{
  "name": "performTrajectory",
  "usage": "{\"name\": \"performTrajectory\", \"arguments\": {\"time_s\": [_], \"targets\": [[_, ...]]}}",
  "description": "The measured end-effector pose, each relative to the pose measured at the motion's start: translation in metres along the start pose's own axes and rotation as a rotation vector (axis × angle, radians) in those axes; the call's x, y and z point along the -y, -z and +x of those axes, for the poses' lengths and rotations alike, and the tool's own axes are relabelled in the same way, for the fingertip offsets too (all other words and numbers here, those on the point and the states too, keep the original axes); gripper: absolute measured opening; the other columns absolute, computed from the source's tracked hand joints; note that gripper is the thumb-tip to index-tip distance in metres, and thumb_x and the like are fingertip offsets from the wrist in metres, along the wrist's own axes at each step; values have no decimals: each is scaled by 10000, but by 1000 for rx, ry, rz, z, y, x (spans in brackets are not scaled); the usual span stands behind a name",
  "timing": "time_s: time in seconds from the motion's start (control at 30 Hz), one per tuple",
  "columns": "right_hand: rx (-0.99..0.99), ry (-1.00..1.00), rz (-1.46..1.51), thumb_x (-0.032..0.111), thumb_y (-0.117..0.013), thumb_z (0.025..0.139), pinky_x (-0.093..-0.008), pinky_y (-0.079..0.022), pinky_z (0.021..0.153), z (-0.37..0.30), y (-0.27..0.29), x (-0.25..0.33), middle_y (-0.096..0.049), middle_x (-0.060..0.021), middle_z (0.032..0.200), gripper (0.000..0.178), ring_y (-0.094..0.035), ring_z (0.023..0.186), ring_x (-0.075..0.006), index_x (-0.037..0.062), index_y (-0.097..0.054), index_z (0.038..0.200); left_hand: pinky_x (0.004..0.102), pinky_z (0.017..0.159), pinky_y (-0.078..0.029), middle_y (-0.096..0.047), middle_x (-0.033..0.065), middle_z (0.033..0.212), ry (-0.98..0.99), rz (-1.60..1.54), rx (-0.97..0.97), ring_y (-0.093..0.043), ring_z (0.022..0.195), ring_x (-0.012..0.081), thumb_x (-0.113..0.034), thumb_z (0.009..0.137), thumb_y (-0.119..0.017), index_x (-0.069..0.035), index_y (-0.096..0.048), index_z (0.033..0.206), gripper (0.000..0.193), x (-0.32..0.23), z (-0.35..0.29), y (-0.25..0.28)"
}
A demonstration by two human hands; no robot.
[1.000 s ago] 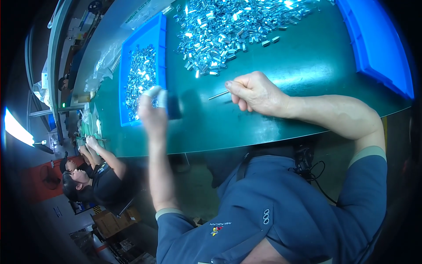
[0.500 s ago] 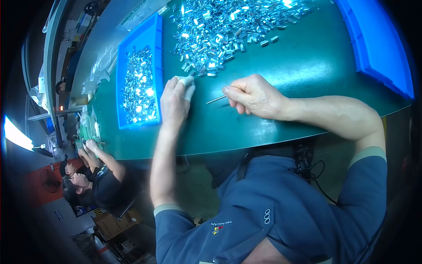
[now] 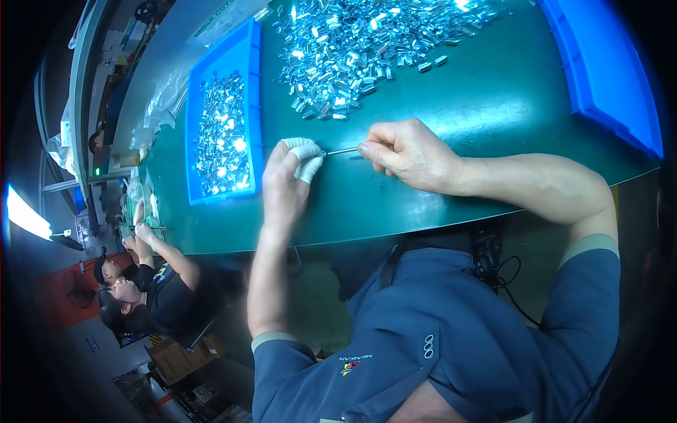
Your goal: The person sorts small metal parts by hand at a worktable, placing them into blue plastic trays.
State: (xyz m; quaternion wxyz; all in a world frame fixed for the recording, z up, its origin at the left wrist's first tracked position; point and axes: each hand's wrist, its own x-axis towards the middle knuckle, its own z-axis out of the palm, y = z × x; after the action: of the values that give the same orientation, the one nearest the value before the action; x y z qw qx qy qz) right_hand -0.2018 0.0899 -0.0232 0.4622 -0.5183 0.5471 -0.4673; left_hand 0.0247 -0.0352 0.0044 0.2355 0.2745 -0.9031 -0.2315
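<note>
My right hand (image 3: 409, 155) is closed round a thin metal rod (image 3: 342, 151), which points left. The rod's tip meets a small metal piece (image 3: 322, 153) pinched between the thumb and fingers of my left hand (image 3: 289, 176). White covers sit on several of those left fingertips, and they hide most of the piece. Beyond both hands spreads a heap of small shiny metal pieces (image 3: 352, 53). To the left of my left hand, a blue tray (image 3: 257, 127) holds many similar pieces.
Another blue tray (image 3: 606, 70) stands at the right of the green table (image 3: 486, 141). Clear plastic bags (image 3: 159, 109) lie past the left tray. Two people (image 3: 155, 282) work further along the table at the left. A coiled black cable (image 3: 504, 275) hangs below the table edge.
My left hand has moved right and nearer to me, away from the heap's edge, bringing a small metal piece to the rod's tip. My right hand has tilted the rod flatter.
</note>
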Motion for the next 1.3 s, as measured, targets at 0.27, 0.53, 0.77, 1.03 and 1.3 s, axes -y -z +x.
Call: {"name": "performTrajectory", "arguments": {"time_s": [0.27, 0.53, 0.77, 1.03, 1.3], "targets": [[-45, 19, -9, 242, -638, 1045, -340, -507, 614, -3, 0, 1, -687, -74, 724, 286, -640, 640, -161, 13, -675, 878, 317, 783, -559, -728, 117, 1000, 85, -98, 46, -711, 886, 238, -15, 891, -795, 14, -721, 1070, 196, -27, -4, 0], [29, 50, -98, 276, -599, 1053, -416, -537, 648, -5, 3, 7, -692, -108, 685, 348, -688, 647, -256, 23, -682, 830, 384, 735, -548, -717, 126, 935, -104, -32, 40, -693, 862, 305, 21, 833, -808, -20, -706, 983, 186, -28, 1, -4], [101, -58, -50, 306, -546, 1077, -388, -541, 634, -3, 6, 12, -691, -75, 656, 400, -677, 613, -207, 28, -692, 829, 380, 744, -545, -721, 132, 935, -94, -113, 10, -691, 865, 303, 12, 844, -800, -22, -710, 985, 171, -28, -1, -5], [227, -215, 75, 328, -519, 1116, -276, -506, 559, 0, 8, 19, -661, -29, 675, 438, -602, 573, -86, 30, -672, 833, 365, 739, -546, -717, 117, 921, -37, -218, 35, -690, 847, 264, -8, 872, -786, -16, -726, 996, 138, -41, -3, -15], [29, 42, 65, 294, -571, 1093, -285, -492, 554, -2, -1, 3, -668, -28, 708, 362, -596, 596, -79, 22, -676, 879, 276, 711, -502, -706, 86, 943, 8, -237, 4, -652, 825, 160, -32, 908, -794, -7, -718, 1027, 144, -41, -6, -14]]}}
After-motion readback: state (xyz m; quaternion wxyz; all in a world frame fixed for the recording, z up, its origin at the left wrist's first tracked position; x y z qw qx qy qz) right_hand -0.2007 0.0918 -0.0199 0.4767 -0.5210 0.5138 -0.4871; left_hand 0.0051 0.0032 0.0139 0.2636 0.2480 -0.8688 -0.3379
